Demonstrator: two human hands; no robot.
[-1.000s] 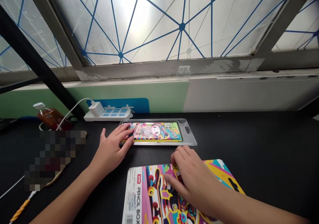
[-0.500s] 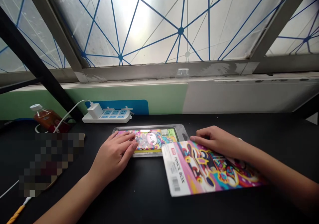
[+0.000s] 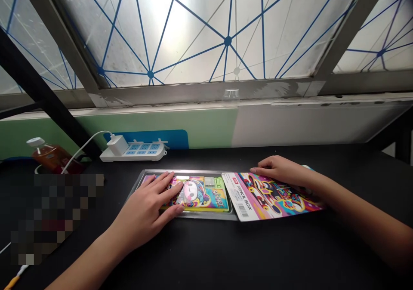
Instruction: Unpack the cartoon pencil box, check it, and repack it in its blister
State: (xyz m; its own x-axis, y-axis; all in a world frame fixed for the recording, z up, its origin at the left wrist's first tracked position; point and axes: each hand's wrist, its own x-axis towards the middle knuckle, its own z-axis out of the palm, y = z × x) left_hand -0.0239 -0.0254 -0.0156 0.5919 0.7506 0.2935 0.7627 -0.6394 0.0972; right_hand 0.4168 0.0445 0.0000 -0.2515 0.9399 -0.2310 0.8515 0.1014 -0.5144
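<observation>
The person's left hand point(image 3: 145, 212) lies spread flat, fingers apart, on a colourful pencil box point(image 3: 206, 197) marked "SPORT", covering its left half. The box sits in a clear plastic blister tray point(image 3: 185, 172) on the black tabletop point(image 3: 258, 251). The right hand point(image 3: 280, 171), fingers loosely together and nearly flat, rests along the top edge of a printed "PENCIL BOX" card point(image 3: 274, 199), whose left end overlaps the tray's right side. Beyond them, against the wall, stands a white power strip point(image 3: 135, 152) with a charger point(image 3: 118, 145) plugged in.
</observation>
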